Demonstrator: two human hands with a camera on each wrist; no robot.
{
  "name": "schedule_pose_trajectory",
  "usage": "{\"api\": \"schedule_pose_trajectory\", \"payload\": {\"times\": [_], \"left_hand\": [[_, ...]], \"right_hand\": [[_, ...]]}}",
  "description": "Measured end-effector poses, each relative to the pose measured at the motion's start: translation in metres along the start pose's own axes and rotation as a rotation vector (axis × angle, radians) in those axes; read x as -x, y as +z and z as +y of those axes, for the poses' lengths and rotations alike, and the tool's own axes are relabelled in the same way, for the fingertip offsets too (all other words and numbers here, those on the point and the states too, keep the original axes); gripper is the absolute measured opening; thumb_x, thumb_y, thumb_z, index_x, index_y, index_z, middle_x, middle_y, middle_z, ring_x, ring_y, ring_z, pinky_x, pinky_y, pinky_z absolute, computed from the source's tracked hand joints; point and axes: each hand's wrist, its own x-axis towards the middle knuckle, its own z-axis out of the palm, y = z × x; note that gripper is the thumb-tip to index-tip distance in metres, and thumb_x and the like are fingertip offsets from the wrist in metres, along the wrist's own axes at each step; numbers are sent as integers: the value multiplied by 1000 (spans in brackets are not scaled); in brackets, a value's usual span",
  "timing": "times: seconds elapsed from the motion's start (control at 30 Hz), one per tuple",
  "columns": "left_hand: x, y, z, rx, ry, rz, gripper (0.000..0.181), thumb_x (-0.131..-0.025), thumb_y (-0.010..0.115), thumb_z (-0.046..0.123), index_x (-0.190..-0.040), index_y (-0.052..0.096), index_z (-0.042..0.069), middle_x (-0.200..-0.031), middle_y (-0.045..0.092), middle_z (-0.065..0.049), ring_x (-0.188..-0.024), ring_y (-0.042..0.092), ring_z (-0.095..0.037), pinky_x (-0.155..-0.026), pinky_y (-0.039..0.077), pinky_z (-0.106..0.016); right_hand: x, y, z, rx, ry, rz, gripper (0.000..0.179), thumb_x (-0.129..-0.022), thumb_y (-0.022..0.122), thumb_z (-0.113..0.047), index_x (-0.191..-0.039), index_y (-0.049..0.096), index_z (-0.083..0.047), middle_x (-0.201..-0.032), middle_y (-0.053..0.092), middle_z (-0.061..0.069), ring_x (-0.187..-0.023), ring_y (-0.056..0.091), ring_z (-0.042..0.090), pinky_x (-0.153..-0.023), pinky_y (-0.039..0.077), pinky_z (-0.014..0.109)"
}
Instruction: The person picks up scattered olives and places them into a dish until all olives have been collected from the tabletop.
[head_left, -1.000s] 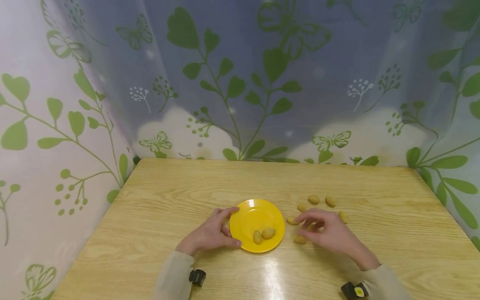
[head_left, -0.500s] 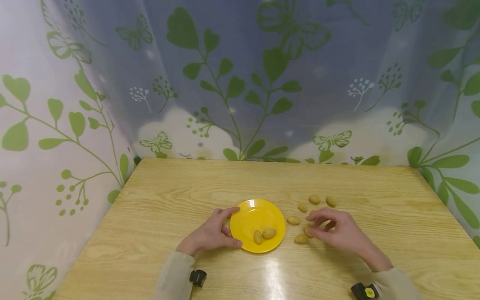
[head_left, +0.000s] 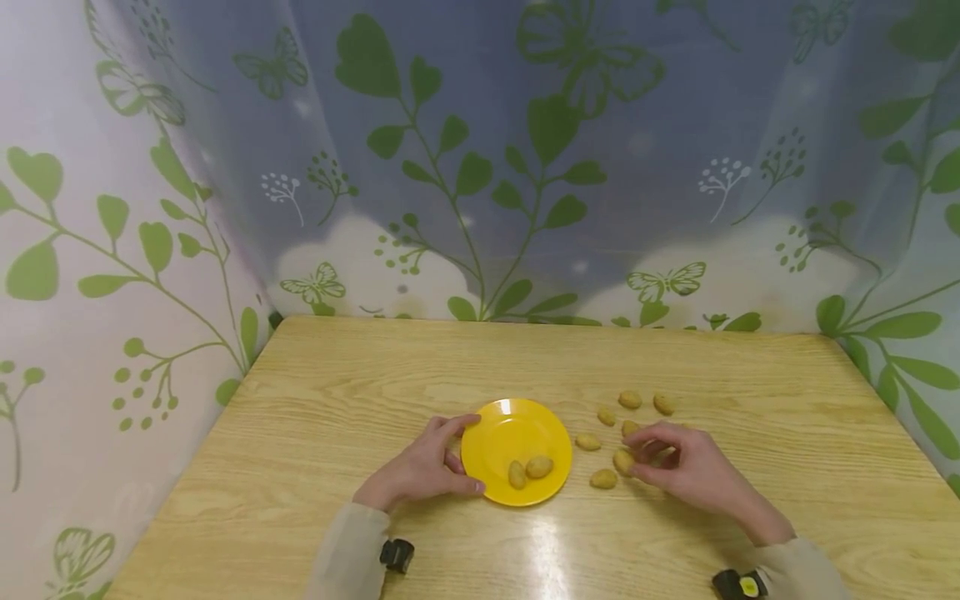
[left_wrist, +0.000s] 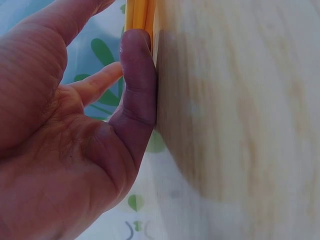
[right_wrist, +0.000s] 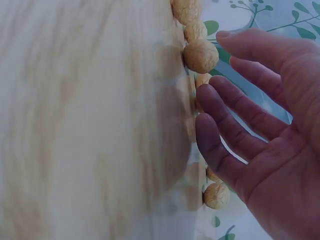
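My left hand (head_left: 423,467) holds the left side of a yellow plate (head_left: 487,425), thumb at the near rim and index finger at the far rim. Two oval tan walnuts (head_left: 538,467) lie together on the plate, toward its near side. To the right, my right hand (head_left: 686,467) hovers low with its fingers loosely bent. Its fingertips come right up to one walnut (head_left: 624,462). In the right wrist view, that wrinkled walnut (right_wrist: 200,56) sits beside the thumb tip, and the fingers are spread apart from one another.
Several more walnuts are scattered on the wooden table (head_left: 360,367) around the right hand, among them one near walnut (head_left: 603,478), one beside the plate (head_left: 588,442) and one farther back (head_left: 630,400). A leaf-patterned curtain (head_left: 465,250) rises behind the table.
My right hand has moved to the right, from beside the plate, uncovering walnuts that it hid before. The left hand, the plate and the two walnuts on it have stayed put.
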Motion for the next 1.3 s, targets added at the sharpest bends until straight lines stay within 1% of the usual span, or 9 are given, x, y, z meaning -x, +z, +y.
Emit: {"api": "schedule_pose_trajectory", "payload": {"times": [0.17,0.5,0.77,0.97,1.3], "left_hand": [[-2,0,-1,-1,6,-2,94,-78,90,32,-156,39,23,-138,40,-13,-88,63,-12,-83,52,-27],[-2,1,-1,-11,10,0,95,-79,90,32,-157,38,23,-139,41,-13,-88,63,-12,-82,52,-26],[-1,1,0,-23,0,0,93,-80,89,33,-157,38,24,-140,40,-12,-89,63,-11,-84,52,-26],[-1,1,1,-20,4,0,94,-79,90,32,-157,38,23,-139,40,-12,-88,63,-11,-83,52,-27],[0,1,0,-27,2,6,94,-79,90,32,-157,38,24,-138,41,-12,-88,63,-10,-82,51,-25]], "right_hand": [[0,-1,4,5,3,-16,28,-85,84,-14,-111,75,-14,-104,75,5,-85,67,2,-67,56,23],[-4,-5,3,23,59,-85,27,-87,82,-18,-112,74,-12,-105,75,6,-85,65,-2,-68,55,23],[-6,-3,3,41,49,-107,27,-87,81,-15,-113,74,-11,-101,75,4,-82,62,-2,-67,54,23],[-7,-4,4,47,70,-126,28,-88,81,-18,-114,75,-12,-99,75,0,-82,61,-2,-67,53,23],[-7,-4,2,44,97,-145,28,-88,81,-23,-114,75,-14,-99,74,-1,-83,61,-2,-68,52,23]]}}
